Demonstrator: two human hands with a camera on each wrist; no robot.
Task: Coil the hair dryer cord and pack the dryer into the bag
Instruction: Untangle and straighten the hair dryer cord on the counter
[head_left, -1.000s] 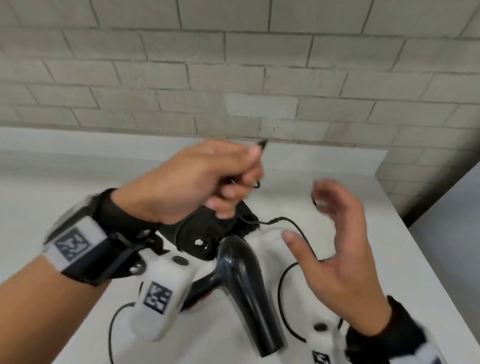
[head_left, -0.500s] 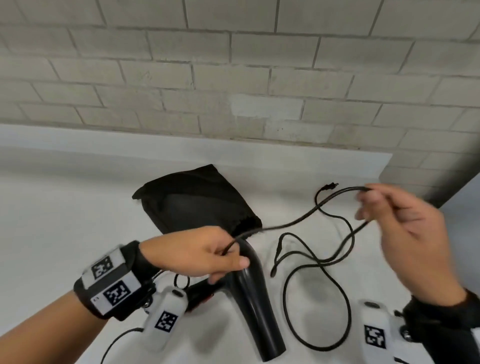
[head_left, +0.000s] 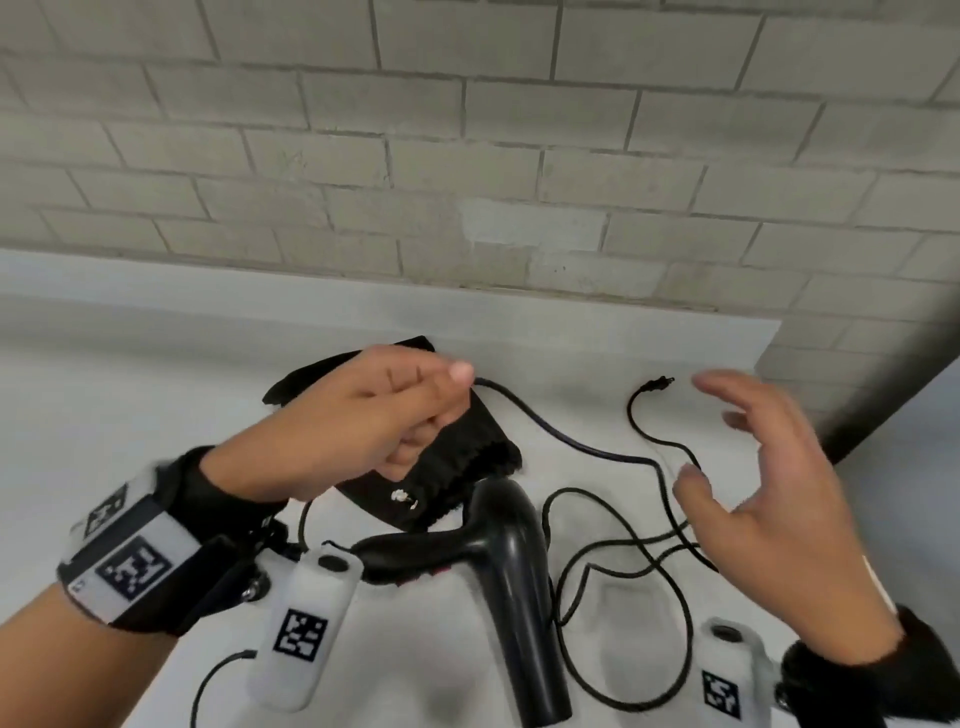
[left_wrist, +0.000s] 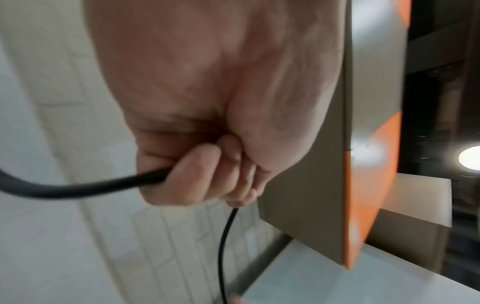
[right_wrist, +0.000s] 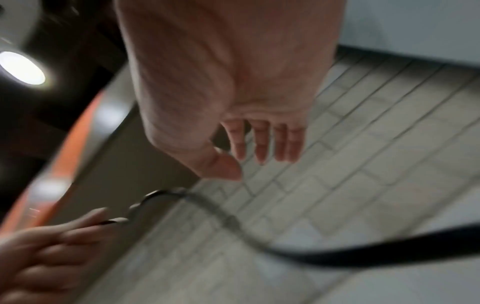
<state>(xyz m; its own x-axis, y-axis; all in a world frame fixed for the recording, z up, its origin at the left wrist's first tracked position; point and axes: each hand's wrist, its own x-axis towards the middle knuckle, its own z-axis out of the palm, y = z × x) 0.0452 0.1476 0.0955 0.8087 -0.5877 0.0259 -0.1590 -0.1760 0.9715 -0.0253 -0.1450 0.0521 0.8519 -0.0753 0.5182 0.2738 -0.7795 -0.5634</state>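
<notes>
A black hair dryer (head_left: 511, 577) lies on the white table (head_left: 130, 415), handle toward me. Behind it lies a black drawstring bag (head_left: 467, 457). My left hand (head_left: 395, 415) hovers over the bag and grips the black cord (head_left: 561, 434) in curled fingers; the left wrist view shows the cord (left_wrist: 91, 186) running out of the fist (left_wrist: 202, 174). The rest of the cord (head_left: 628, 571) lies in loose loops right of the dryer, with its plug (head_left: 657, 384) at the back. My right hand (head_left: 748, 478) floats above those loops, fingers spread, holding nothing. In the right wrist view its fingers (right_wrist: 259, 144) are straight.
A grey brick wall (head_left: 467, 156) rises behind the table's raised back edge. The table's right edge (head_left: 779, 343) ends near a dark post at the far right. An orange and grey panel (left_wrist: 363, 144) shows in the wrist views.
My right hand let go of the cord and came down and left, open. My left hand rose from the dryer to above the bag, keeping hold of the cord. The plug end dropped onto the table.
</notes>
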